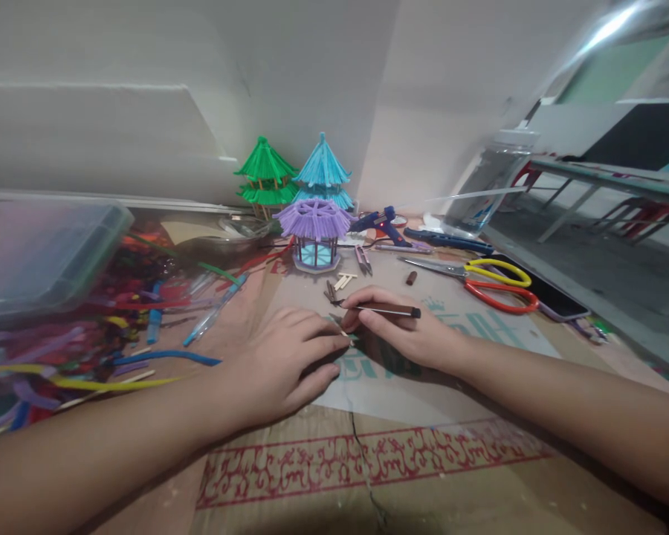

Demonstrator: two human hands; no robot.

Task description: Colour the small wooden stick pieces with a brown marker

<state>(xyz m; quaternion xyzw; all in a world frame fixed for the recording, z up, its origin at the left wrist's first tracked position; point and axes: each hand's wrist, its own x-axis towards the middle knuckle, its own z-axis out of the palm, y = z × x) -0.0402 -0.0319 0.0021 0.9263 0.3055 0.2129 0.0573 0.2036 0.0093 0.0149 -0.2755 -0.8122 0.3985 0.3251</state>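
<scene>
My right hand (404, 334) grips a brown marker pen (387, 309), its tip pointing left over the paper. The pen's brown cap (411, 278) lies apart, beyond that hand. My left hand (295, 357) rests low on the sheet with fingers bent together, the fingertips pressing on a small thin stick (344, 335), which they partly cover. Just beyond the pen tip lie a few short brown sticks (330, 290) and several pale wooden sticks (343, 281). A small pavilion with a purple roof (314, 223) stands behind them.
Behind are a green pavilion (264, 178) and a blue pavilion (322, 167). A glue gun (384, 223), small snips (363, 259), scissors (479, 276) and a phone (540, 290) lie toward the right. Coloured pipe cleaners (145, 305) and a plastic box (50, 253) fill the left side.
</scene>
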